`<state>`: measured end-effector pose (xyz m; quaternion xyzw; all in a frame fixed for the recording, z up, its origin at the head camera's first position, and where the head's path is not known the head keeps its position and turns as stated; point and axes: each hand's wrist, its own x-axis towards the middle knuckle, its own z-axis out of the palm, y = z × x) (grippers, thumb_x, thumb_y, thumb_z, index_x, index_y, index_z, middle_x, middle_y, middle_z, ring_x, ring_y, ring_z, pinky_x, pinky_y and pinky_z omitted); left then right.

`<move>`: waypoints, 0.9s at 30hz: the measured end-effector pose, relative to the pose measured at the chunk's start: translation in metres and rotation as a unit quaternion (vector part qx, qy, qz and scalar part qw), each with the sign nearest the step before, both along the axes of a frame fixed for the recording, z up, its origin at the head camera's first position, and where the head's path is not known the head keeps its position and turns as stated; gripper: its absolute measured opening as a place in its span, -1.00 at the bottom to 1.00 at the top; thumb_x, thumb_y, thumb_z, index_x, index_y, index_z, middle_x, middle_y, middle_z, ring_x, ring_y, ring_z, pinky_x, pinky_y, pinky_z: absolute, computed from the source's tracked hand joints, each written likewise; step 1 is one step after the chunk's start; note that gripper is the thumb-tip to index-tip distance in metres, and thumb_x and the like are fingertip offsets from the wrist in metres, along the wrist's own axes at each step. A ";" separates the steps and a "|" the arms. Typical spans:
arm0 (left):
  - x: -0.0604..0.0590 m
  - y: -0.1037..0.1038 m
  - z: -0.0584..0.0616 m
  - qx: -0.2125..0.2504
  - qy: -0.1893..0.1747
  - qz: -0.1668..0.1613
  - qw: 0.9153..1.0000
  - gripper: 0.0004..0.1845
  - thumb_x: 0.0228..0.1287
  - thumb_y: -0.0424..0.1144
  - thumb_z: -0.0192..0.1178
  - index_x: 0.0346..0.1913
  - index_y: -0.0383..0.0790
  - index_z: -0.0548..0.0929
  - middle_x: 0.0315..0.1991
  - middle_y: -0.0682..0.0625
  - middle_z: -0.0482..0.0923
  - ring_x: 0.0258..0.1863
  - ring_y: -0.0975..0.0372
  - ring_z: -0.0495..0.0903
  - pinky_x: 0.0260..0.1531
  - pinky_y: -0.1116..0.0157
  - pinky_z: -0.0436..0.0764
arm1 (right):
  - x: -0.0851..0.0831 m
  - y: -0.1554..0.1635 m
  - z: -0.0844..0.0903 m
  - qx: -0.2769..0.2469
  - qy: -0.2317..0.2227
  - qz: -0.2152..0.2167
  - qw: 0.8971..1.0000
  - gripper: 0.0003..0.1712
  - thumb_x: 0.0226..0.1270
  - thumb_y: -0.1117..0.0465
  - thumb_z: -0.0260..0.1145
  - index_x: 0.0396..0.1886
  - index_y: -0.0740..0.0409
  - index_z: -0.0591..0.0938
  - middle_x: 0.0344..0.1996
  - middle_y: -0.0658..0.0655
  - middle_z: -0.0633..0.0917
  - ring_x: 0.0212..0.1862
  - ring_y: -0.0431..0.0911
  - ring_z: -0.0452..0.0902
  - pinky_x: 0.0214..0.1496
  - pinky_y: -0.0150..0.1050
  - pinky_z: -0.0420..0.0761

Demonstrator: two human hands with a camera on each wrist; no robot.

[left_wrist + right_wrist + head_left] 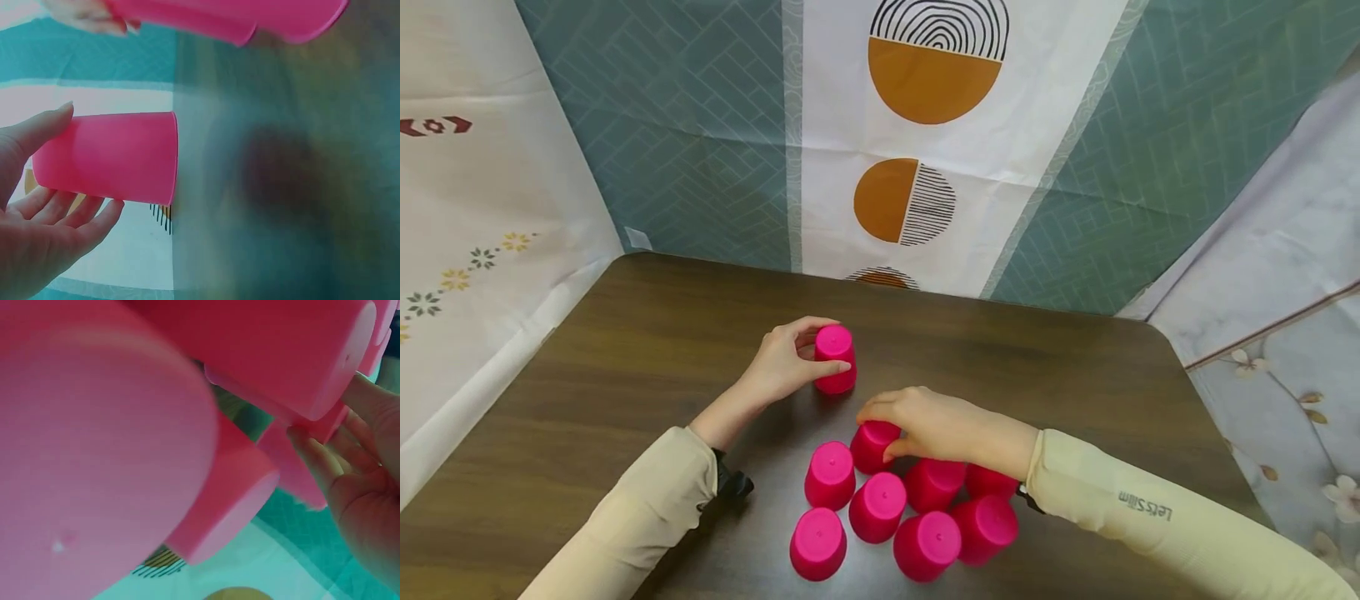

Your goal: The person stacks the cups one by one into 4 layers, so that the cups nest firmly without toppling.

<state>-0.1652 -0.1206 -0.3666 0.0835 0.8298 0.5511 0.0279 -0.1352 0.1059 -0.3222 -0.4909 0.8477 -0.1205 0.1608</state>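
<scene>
In the head view my left hand (782, 360) holds an upside-down pink cup (835, 379) at the back of the group, thumb on the near side and fingers on the far side. The left wrist view shows the same cup (119, 156) between thumb and fingers, its rim right at the tabletop. My right hand (925, 421) grips another upside-down pink cup (871, 450), reaching over its base with the thumb on the near side. More pink cups (878, 504) stand bottom-up close around it, some partly hidden under the right forearm. In the right wrist view, cups (94, 456) fill most of the picture.
The dark wooden table (647, 333) ends at a patterned cloth (700, 167) hanging behind it. Light cloths hang at both sides. A front-left cup (817, 546) and a front cup (928, 546) stand nearest the body.
</scene>
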 end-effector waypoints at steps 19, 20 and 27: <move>-0.032 0.019 -0.015 -0.021 -0.017 0.024 0.999 -0.37 -0.03 -0.21 0.43 0.16 -0.19 0.47 0.07 -0.14 0.52 0.06 0.00 0.53 -0.02 0.10 0.56 | 0.015 0.002 -0.002 0.080 0.101 -0.006 0.992 -0.30 0.10 0.03 0.41 0.25 0.10 0.43 0.16 0.12 0.52 0.11 -0.06 0.53 -0.07 -0.36 0.60; -0.033 0.020 -0.016 -0.021 -0.016 0.025 0.999 -0.37 -0.03 -0.21 0.43 0.16 -0.19 0.47 0.07 -0.14 0.53 0.06 0.00 0.54 -0.02 0.10 0.57 | 0.015 0.002 -0.002 0.084 0.103 -0.005 0.991 -0.29 0.10 0.03 0.41 0.25 0.10 0.43 0.16 0.12 0.51 0.11 -0.06 0.53 -0.07 -0.36 0.60; -0.035 0.024 -0.023 -0.037 0.010 0.031 0.999 -0.38 -0.03 -0.21 0.43 0.15 -0.21 0.49 0.03 -0.16 0.56 0.02 0.00 0.56 -0.04 0.09 0.57 | 0.015 0.002 -0.001 0.099 0.101 -0.012 0.990 -0.27 0.08 0.01 0.42 0.26 0.08 0.43 0.15 0.12 0.52 0.10 -0.06 0.54 -0.08 -0.35 0.60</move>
